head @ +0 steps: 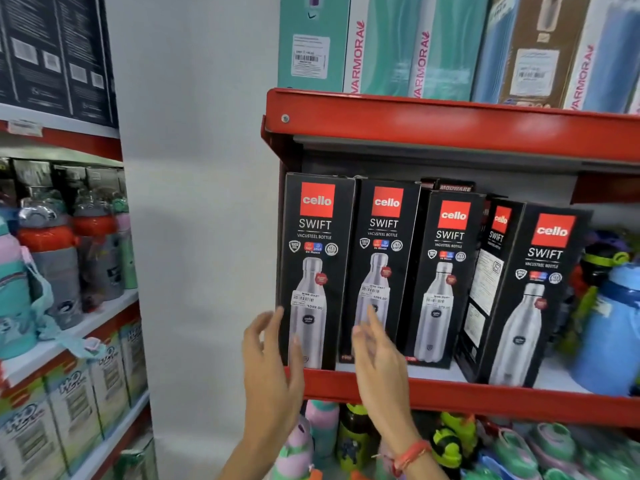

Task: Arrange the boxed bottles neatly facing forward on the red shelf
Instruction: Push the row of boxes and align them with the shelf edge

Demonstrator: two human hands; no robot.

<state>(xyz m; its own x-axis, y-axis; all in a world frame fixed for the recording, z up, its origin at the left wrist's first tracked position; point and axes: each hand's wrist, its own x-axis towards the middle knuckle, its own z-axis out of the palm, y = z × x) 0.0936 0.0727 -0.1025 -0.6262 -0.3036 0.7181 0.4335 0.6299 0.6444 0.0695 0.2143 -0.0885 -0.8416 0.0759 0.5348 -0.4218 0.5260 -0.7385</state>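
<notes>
Reaching up, I see my left hand [273,355] and right hand [379,355] with fingers spread, holding nothing, before two tall black cardboard boxes [317,271] on the red metal shelf [450,398]. Further right of my hands, one box [485,289] stands turned sideways, near a blue plastic bottle [613,334].

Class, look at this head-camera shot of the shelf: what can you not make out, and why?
- Small print on the price label of the leftmost box: too small and blurred.
- Box behind the row: hidden except its top.
- Blue bottle: cut off by the right edge.
- Whether the left hand touches the box: motion blur.
</notes>
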